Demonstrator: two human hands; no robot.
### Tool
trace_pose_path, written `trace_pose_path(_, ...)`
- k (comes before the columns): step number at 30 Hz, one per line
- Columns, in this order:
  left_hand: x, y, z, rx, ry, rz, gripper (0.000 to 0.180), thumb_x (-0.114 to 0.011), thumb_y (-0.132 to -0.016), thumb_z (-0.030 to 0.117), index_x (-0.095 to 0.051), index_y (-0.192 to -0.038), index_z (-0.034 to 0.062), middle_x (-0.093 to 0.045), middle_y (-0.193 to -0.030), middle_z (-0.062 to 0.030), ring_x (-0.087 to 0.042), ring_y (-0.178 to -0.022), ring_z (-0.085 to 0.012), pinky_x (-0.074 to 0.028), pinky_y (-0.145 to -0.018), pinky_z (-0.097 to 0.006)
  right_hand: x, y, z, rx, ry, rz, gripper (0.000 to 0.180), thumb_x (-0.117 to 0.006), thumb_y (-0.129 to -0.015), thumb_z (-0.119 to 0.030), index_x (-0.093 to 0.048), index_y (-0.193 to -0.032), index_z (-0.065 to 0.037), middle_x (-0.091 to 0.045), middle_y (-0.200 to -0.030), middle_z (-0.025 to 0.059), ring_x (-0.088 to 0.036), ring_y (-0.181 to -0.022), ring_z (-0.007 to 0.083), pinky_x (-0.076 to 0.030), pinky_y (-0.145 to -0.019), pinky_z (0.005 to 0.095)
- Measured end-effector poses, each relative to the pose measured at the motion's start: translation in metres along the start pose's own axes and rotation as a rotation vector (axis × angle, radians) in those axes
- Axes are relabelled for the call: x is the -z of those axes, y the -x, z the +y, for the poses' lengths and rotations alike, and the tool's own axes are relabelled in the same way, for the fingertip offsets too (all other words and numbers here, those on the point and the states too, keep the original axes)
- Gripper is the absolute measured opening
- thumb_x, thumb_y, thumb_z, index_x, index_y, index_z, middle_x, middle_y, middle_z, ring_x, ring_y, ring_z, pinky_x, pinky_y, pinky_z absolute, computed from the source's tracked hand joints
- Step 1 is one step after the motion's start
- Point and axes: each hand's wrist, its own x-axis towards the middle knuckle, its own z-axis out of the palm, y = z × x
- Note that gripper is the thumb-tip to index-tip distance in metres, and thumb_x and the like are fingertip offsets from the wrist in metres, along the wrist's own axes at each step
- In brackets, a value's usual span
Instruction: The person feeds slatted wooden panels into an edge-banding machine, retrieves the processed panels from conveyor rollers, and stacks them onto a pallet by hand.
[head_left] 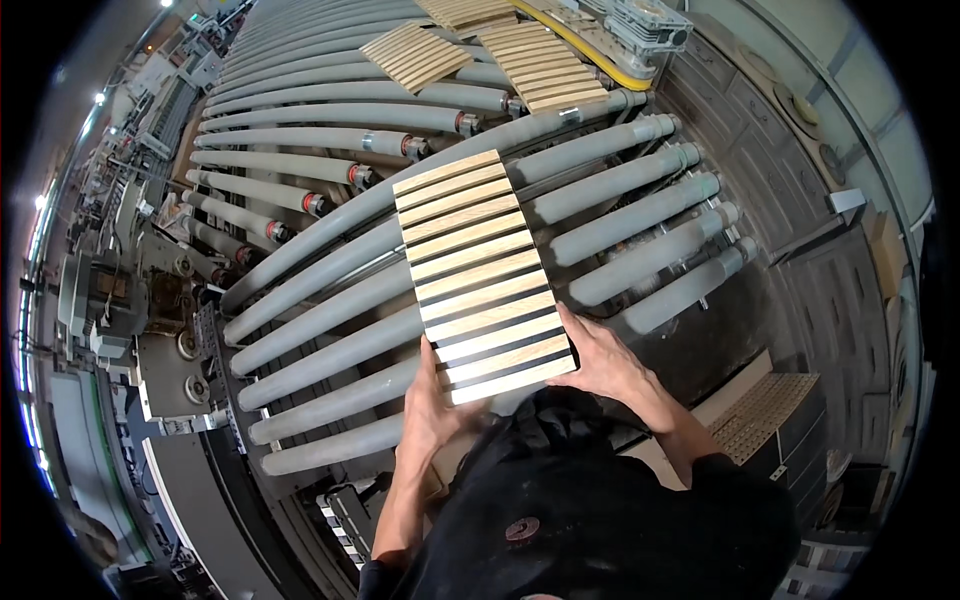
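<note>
- Slatted wooden panel (483, 275) at the centre of the frame, lying lengthwise across the grey rollers (330, 360), its near end at the lower middle, its far end pointing up and slightly left.
- Left hand (432, 408) clamped on the panel's near left corner, thumb on top, fingers hidden beneath; probably placed so as to steady that corner.
- Right hand (603, 362) flat against the near right edge, fingers spread and pressing rather than curled round; seemingly there to keep the panel square between both palms.
- Panel resting on the rollers along most of its length, only the near end carried by the hands.
- Two more slatted panels (418, 54) (540, 64) in the upper middle, farther up the conveyor, well apart from the held one.
- Yellow rail (590, 55) and a grey motor housing (645, 25) in the upper right, beside those panels.
- Another pale slatted stack (765, 412) in the lower right, below conveyor level.
- Dark floor panels (780, 170) on the right; machinery (120, 290) and ceiling lights down the left rim of a workshop hall.
- Dark clothing (590, 510) filling the lower middle.
</note>
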Motion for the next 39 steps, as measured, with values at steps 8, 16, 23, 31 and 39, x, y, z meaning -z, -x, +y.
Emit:
trace_pose_path(8,0.025,0.002,0.000,0.107,0.260,-0.063,0.114,-0.091,-0.065,0.017,-0.023,-0.154,-0.0079,-0.036,-0.156,-0.0257,-0.036,-0.145,-0.0352,-0.031,-0.117,-0.046,0.027,-0.007,-0.003,-0.105,0.001,-0.186,0.110,-0.081,-0.075,-0.050,-0.026,-0.153,0.004,-0.039,-0.151,0.0297,-0.040,-0.138,0.0447,-0.033,-0.117,0.0481)
trace_pose_path(16,0.026,-0.110,-0.001,0.112,0.186,0.132,0.062,-0.068,-0.092,0.032,-0.053,-0.134,-0.0113,-0.063,-0.122,-0.0233,-0.059,-0.114,-0.0280,-0.045,-0.100,-0.039,0.022,-0.109,0.031,0.006,-0.258,0.236,0.056,-0.059,-0.099,-0.035,-0.053,-0.135,0.008,-0.061,-0.118,0.0231,-0.059,-0.110,0.0360,-0.046,-0.099,0.0418)
trace_pose_path(23,0.021,-0.127,-0.002,0.124,0.089,0.214,0.052,-0.078,-0.088,0.033,-0.063,-0.115,-0.0096,-0.070,-0.093,-0.0183,-0.066,-0.084,-0.0202,-0.054,-0.073,-0.034,0.009,-0.125,0.030,0.063,-0.225,0.273,0.038,-0.053,-0.101,-0.028,-0.057,-0.121,0.004,-0.060,-0.103,0.0246,-0.057,-0.101,0.0425,-0.046,-0.090,0.0471)
trace_pose_path(31,0.016,-0.127,-0.005,0.112,0.076,0.233,0.059,-0.074,-0.086,0.030,-0.059,-0.125,-0.0121,-0.070,-0.101,-0.0249,-0.069,-0.089,-0.0259,-0.055,-0.081,-0.036,0.006,-0.127,0.027,0.060,-0.118,0.299,0.033,-0.049,-0.100,-0.021,-0.056,-0.125,0.000,-0.061,-0.109,0.0248,-0.055,-0.107,0.0428,-0.044,-0.094,0.0499)
trace_pose_path(39,0.011,-0.124,-0.015,0.034,0.117,0.291,0.048,-0.068,-0.090,0.024,-0.058,-0.124,-0.0092,-0.072,-0.105,-0.0265,-0.071,-0.098,-0.0343,-0.053,-0.089,-0.041,0.002,-0.124,0.023,-0.025,-0.071,0.260,0.043,-0.041,-0.104,-0.028,-0.055,-0.134,0.000,-0.060,-0.120,0.0265,-0.056,-0.113,0.0450,-0.044,-0.098,0.0474)
